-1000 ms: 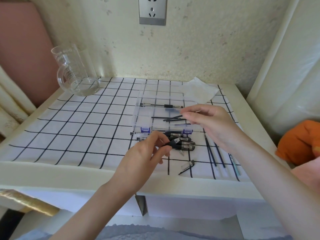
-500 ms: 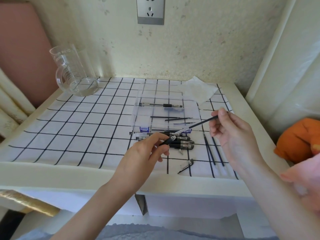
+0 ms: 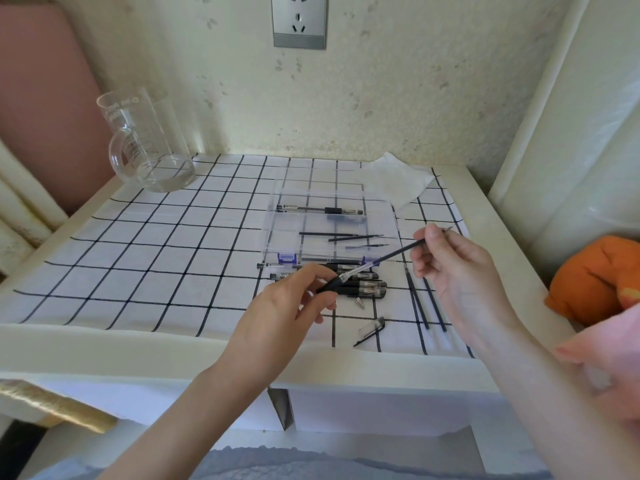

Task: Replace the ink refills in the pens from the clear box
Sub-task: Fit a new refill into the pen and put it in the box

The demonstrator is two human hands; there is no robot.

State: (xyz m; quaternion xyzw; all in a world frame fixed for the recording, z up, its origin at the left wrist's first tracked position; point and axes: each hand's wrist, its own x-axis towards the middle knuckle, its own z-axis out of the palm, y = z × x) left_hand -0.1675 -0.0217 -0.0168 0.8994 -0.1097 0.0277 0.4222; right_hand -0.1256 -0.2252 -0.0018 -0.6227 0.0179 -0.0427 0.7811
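My left hand (image 3: 287, 306) grips a black pen barrel (image 3: 332, 284) by its rubber grip, above the checked cloth. My right hand (image 3: 457, 271) pinches the tip end of a thin dark ink refill (image 3: 398, 253); the refill's other end sits partly inside the barrel. Behind them lies the clear box (image 3: 277, 233), holding one whole pen (image 3: 318, 210) and a few loose refills (image 3: 343, 236). Several black pens (image 3: 363, 289) lie just in front of the box. More refills (image 3: 426, 306) lie on the cloth under my right hand.
A glass measuring jug (image 3: 145, 147) stands at the back left corner. A white tissue (image 3: 394, 181) lies behind the box. A clear pen cap (image 3: 372, 329) and a small metal tip (image 3: 360, 302) lie near the front edge. An orange cushion (image 3: 595, 278) sits off the table's right side.
My right hand has drawn the refill out of the barrel toward the right and lifted it. My left hand has kept its hold on the barrel and barely moved.
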